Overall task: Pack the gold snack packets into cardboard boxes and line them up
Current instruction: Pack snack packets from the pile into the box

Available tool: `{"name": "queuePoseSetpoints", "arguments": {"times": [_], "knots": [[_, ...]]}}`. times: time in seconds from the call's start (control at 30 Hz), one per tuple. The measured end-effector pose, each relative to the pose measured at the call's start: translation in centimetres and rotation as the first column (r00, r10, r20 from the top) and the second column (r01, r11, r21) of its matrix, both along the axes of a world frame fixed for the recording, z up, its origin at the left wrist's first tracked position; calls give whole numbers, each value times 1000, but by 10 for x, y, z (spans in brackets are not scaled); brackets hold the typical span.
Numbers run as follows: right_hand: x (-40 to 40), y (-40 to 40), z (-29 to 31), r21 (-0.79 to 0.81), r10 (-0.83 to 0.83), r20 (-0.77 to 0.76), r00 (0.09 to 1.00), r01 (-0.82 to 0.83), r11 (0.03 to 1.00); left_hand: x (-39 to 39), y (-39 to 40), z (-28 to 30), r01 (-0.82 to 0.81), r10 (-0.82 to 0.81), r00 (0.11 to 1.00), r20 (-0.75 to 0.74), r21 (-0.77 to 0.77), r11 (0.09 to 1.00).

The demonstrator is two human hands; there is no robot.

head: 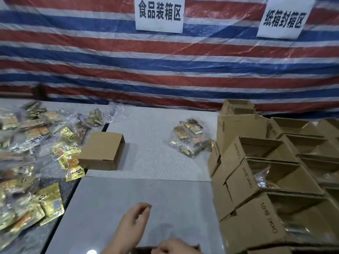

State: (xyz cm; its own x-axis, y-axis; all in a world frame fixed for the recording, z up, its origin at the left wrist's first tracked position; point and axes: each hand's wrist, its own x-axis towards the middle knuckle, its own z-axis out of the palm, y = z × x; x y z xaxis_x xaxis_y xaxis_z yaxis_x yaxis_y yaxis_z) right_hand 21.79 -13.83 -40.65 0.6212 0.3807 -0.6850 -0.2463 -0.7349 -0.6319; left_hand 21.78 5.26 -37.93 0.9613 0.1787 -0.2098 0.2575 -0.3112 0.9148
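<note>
Head view | left hand [134,219] fingers loosely curled, empty, above tabletop [146,195] | right hand [172,247] at box edge, grasp undeterminable | gold snack packets [27,162] at 10 o'clock, apart from hands | cardboard boxes [266,180] at 2 o'clock

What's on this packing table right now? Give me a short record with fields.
left hand: raised above the grey table, fingers loosely curled, holding nothing
right hand: at the bottom edge, on a cardboard box edge; grip unclear
gold snack packets: heaped at left
bagged packets: mid-table
lone box: beside the heap
open boxes: rows at right
</note>
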Motion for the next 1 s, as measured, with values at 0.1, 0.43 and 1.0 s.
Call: {"name": "queuePoseSetpoints", "arguments": {"times": [0.1, 0.43, 1.0], "knots": [[40, 6, 50, 177, -261, 12, 965, 254, 951, 70, -5, 18, 43, -47, 998, 50, 83, 996], [233, -37, 3, 228, -677, 410, 611, 650, 725, 288, -62, -22, 181, -200, 980, -5, 449, 875], [297, -27, -153, 262, -803, 257, 537, 762, 593, 476, -117, -135, 149, -85, 987, -136, 580, 801]]}}
